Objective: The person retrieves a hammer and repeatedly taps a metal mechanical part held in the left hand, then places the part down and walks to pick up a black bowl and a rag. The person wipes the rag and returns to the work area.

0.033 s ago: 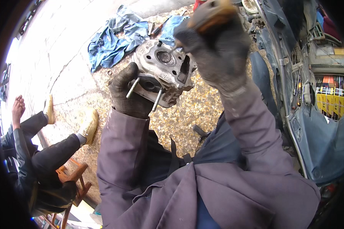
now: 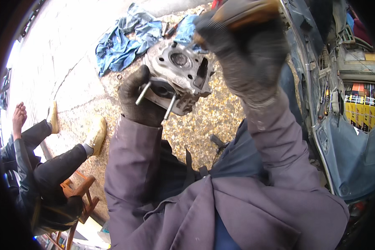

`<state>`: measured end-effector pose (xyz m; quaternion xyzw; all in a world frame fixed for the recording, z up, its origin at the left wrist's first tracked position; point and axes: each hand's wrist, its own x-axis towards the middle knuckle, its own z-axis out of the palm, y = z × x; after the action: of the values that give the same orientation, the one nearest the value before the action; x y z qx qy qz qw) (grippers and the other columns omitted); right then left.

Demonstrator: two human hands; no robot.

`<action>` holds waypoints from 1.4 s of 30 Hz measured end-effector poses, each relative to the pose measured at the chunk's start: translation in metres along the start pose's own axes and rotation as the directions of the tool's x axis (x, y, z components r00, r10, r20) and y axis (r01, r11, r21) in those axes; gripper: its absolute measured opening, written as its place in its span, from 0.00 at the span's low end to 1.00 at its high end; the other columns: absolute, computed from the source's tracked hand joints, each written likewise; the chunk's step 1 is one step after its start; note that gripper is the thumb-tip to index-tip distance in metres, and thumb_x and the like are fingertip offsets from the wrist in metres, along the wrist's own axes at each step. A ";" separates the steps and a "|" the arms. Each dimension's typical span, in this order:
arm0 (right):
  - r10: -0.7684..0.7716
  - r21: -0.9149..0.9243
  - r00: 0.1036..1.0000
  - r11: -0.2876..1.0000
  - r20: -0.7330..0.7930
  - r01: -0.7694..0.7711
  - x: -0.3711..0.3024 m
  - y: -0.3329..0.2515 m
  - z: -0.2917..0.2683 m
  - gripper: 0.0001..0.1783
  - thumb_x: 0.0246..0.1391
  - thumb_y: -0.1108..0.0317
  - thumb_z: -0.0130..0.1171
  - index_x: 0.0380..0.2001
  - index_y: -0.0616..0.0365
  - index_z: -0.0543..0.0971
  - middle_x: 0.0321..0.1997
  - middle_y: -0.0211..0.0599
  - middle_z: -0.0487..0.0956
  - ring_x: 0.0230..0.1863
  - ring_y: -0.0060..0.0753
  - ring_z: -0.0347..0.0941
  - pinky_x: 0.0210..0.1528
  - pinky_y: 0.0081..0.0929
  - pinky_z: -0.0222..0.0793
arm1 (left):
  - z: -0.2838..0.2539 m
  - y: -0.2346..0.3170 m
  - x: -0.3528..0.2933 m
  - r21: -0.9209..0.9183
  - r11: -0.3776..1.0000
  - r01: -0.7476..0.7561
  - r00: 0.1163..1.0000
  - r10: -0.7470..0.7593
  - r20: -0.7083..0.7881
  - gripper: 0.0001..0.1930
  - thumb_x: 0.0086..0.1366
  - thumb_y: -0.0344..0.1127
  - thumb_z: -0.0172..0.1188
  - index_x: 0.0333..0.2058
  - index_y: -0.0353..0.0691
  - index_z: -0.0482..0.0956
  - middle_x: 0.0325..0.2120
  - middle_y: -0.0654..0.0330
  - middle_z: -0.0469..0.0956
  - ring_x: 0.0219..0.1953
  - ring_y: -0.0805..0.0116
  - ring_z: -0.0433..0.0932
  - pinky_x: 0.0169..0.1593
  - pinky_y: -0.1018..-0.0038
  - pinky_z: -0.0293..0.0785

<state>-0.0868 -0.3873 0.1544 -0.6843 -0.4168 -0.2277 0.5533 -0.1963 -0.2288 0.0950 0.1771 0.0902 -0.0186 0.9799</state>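
My left hand [image 2: 138, 98], in a dark work glove, grips the lower left side of a grey metal engine cylinder head [image 2: 180, 68]. The part is tilted with its round recess facing up, and two bare metal studs point down toward me. My gloved right hand [image 2: 252, 54] is raised to the right of the cylinder head, apart from it and smeared by motion. Its fingers are closed around a brown, wooden-looking tool [image 2: 248, 12], whose kind I cannot make out; a small tan tip shows beside the thumb.
Blue rags [image 2: 121, 46] lie on the speckled ground beyond the part, with small tools beside them. On the right stands a grey vehicle body panel [image 2: 350, 158] next to several yellow boxes [image 2: 362, 112]. A person in yellow shoes [image 2: 96, 135] sits at left on a wooden chair [image 2: 83, 187].
My right hand has moved right, away from the cylinder head, with the brown tool. The cylinder head and my left hand have shifted only slightly.
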 end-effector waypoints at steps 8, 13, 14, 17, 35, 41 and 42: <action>-0.134 0.222 0.986 0.963 -0.097 0.152 -0.004 0.009 0.011 0.24 0.43 0.73 0.72 0.42 0.59 0.72 0.31 0.31 0.77 0.32 0.25 0.76 0.36 0.21 0.74 | -0.006 0.002 0.001 -0.082 0.996 0.034 0.994 -0.025 0.109 0.30 0.60 0.44 0.56 0.59 0.34 0.66 0.52 0.47 0.74 0.53 0.49 0.74 0.58 0.52 0.69; 0.329 0.358 0.942 0.873 0.071 -0.332 -0.006 -0.004 0.007 0.26 0.44 0.66 0.73 0.44 0.60 0.72 0.32 0.34 0.79 0.33 0.29 0.78 0.35 0.23 0.76 | -0.005 0.001 0.000 0.032 0.999 -0.018 0.999 0.019 -0.041 0.31 0.59 0.45 0.57 0.58 0.32 0.66 0.51 0.47 0.74 0.51 0.51 0.76 0.57 0.55 0.71; 0.328 0.373 0.942 0.867 0.074 -0.331 -0.005 -0.005 0.005 0.27 0.44 0.64 0.73 0.46 0.59 0.72 0.32 0.35 0.79 0.33 0.30 0.79 0.35 0.24 0.77 | -0.004 0.001 0.000 0.030 0.999 -0.018 0.999 0.019 -0.035 0.31 0.60 0.45 0.56 0.58 0.33 0.66 0.52 0.47 0.73 0.51 0.51 0.76 0.57 0.54 0.71; -0.016 -0.302 0.997 0.953 0.074 0.037 -0.004 -0.002 0.007 0.28 0.46 0.62 0.72 0.47 0.59 0.72 0.31 0.36 0.80 0.30 0.32 0.80 0.33 0.24 0.77 | -0.001 0.002 0.001 0.003 1.000 0.001 0.996 -0.001 0.084 0.31 0.60 0.45 0.56 0.58 0.33 0.66 0.52 0.47 0.73 0.51 0.51 0.76 0.57 0.54 0.71; 0.143 0.212 0.990 0.967 0.005 -0.141 -0.009 0.004 0.002 0.19 0.48 0.62 0.70 0.40 0.59 0.76 0.26 0.35 0.79 0.29 0.33 0.80 0.30 0.25 0.74 | -0.002 0.004 0.000 0.006 1.000 -0.022 1.000 0.022 -0.006 0.31 0.59 0.44 0.57 0.58 0.31 0.66 0.52 0.47 0.74 0.52 0.51 0.75 0.57 0.56 0.71; 0.016 0.018 0.998 1.000 0.058 -0.017 -0.006 0.000 0.006 0.20 0.47 0.63 0.70 0.41 0.59 0.75 0.28 0.34 0.80 0.25 0.33 0.79 0.28 0.27 0.75 | 0.002 0.005 0.000 0.029 0.999 0.022 0.996 -0.025 0.081 0.32 0.58 0.45 0.58 0.57 0.32 0.67 0.50 0.47 0.75 0.50 0.51 0.77 0.56 0.56 0.72; -0.011 -0.024 0.998 1.000 0.059 0.012 -0.006 -0.002 0.004 0.21 0.46 0.63 0.70 0.41 0.60 0.75 0.28 0.35 0.80 0.26 0.33 0.80 0.29 0.27 0.75 | 0.002 0.005 0.000 0.062 0.998 -0.013 0.999 0.016 -0.041 0.33 0.57 0.45 0.58 0.58 0.31 0.66 0.50 0.47 0.75 0.49 0.51 0.77 0.55 0.56 0.73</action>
<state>-0.0921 -0.3854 0.1496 -0.6948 -0.4342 -0.2156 0.5312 -0.1954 -0.2246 0.0990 0.2084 0.1085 -0.0107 0.9719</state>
